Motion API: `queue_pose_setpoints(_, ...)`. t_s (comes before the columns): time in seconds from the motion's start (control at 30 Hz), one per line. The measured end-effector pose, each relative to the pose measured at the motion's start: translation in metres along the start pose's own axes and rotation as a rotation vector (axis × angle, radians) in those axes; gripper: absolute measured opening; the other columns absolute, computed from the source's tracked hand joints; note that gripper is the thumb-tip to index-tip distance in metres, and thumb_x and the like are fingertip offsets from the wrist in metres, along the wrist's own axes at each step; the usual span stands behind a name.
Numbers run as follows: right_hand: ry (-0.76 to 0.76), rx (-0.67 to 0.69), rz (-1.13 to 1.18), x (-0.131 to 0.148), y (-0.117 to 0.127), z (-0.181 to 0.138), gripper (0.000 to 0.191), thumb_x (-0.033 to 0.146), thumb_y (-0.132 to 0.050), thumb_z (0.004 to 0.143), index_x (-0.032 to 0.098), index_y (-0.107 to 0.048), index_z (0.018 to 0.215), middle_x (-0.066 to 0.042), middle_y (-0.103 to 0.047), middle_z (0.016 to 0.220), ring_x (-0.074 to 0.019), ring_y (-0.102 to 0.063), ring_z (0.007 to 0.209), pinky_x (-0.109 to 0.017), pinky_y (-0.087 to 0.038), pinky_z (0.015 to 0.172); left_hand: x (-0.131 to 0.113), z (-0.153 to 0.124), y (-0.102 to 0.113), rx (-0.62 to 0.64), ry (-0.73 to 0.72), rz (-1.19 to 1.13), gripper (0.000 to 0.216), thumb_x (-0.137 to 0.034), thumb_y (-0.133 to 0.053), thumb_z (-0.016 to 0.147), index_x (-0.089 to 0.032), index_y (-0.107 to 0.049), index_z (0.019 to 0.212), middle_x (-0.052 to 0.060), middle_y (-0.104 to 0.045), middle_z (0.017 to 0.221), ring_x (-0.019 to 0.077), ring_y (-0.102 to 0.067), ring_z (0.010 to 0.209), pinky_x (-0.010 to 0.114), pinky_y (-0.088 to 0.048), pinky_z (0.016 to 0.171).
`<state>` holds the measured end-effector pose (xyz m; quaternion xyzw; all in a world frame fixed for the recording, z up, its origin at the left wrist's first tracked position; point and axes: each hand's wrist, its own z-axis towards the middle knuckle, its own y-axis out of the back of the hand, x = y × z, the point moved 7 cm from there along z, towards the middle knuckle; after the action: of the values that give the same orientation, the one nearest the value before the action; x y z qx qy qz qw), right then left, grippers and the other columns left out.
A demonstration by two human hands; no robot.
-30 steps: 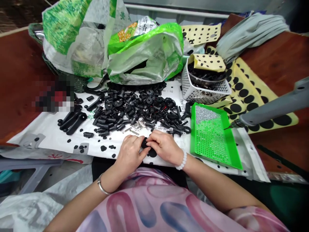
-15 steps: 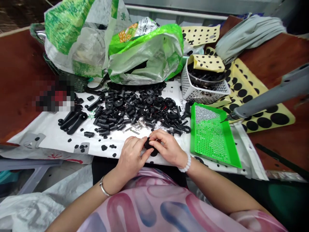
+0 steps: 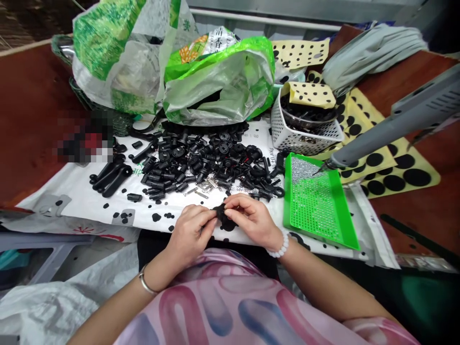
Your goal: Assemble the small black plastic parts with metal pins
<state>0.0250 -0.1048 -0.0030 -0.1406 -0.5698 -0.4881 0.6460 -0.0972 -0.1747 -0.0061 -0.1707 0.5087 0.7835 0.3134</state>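
My left hand [image 3: 190,230] and my right hand [image 3: 249,218] meet at the table's near edge, fingers pinched from both sides on one small black plastic part [image 3: 222,214]. Much of that part is hidden by my fingertips. Just beyond my hands lies a heap of black plastic parts [image 3: 201,160] with a few small metal clips [image 3: 201,188] at its near edge, all on a white sheet [image 3: 72,184].
A green tray [image 3: 316,203] of tiny silver pieces lies to the right. A grey powered screwdriver [image 3: 388,127] hangs over it, tip at its far corner. Behind stand a white basket [image 3: 300,136] of black parts, plastic bags [image 3: 215,81], yellow sheets of black dots [image 3: 391,167] and grey cloth [image 3: 370,48].
My hands stayed pinched on the black part and shifted slightly. The grey screwdriver swung up and left over the green tray.
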Motion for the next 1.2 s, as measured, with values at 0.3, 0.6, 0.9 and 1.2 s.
queue_pose_setpoints(0.3, 0.149, 0.029, -0.095, 0.015, -0.010, -0.004, 0.010, 0.020, -0.059, 0.083, 0.017, -0.063, 0.091, -0.009, -0.066, 0.097, -0.0168, -0.063, 0.089, -0.029, -0.053, 0.079, 0.008, 0.001, 0.001, -0.044, -0.048, 0.033, 0.019, -0.013, -0.045, 0.085, -0.018, -0.062, 0.091, 0.005, -0.065, 0.083, 0.0169, -0.058, 0.079, 0.035, -0.047, 0.076)
queue_pose_setpoints(0.6, 0.295, 0.001, -0.206, 0.025, -0.014, -0.007, 0.013, 0.020, -0.054, 0.086, 0.017, -0.061, 0.096, -0.011, -0.064, 0.099, -0.0183, -0.062, 0.093, -0.032, -0.053, 0.081, 0.012, -0.002, -0.002, -0.136, -0.059, -0.033, 0.021, -0.010, -0.042, 0.084, -0.019, -0.061, 0.091, 0.004, -0.064, 0.080, 0.0157, -0.058, 0.077, 0.037, -0.047, 0.081)
queue_pose_setpoints(0.9, 0.403, 0.024, -0.173, 0.041, -0.019, -0.007, 0.035, 0.026, -0.060, 0.083, 0.017, -0.051, 0.116, -0.013, -0.061, 0.103, -0.0207, -0.059, 0.097, -0.034, -0.052, 0.083, 0.016, -0.006, 0.008, -0.194, -0.145, -0.046, 0.025, -0.006, -0.041, 0.081, -0.020, -0.058, 0.092, 0.002, -0.064, 0.082, 0.0126, -0.059, 0.077, 0.045, -0.043, 0.095)
queue_pose_setpoints(1.2, 0.425, 0.075, -0.222, 0.042, -0.020, -0.006, 0.041, 0.030, -0.063, 0.081, 0.016, -0.050, 0.117, -0.014, -0.060, 0.103, -0.0212, -0.058, 0.097, -0.035, -0.051, 0.084, 0.008, -0.009, 0.009, -0.201, -0.194, -0.019, 0.022, -0.004, -0.045, 0.079, -0.019, -0.055, 0.092, 0.002, -0.062, 0.082, 0.0126, -0.059, 0.075, 0.047, -0.042, 0.095)
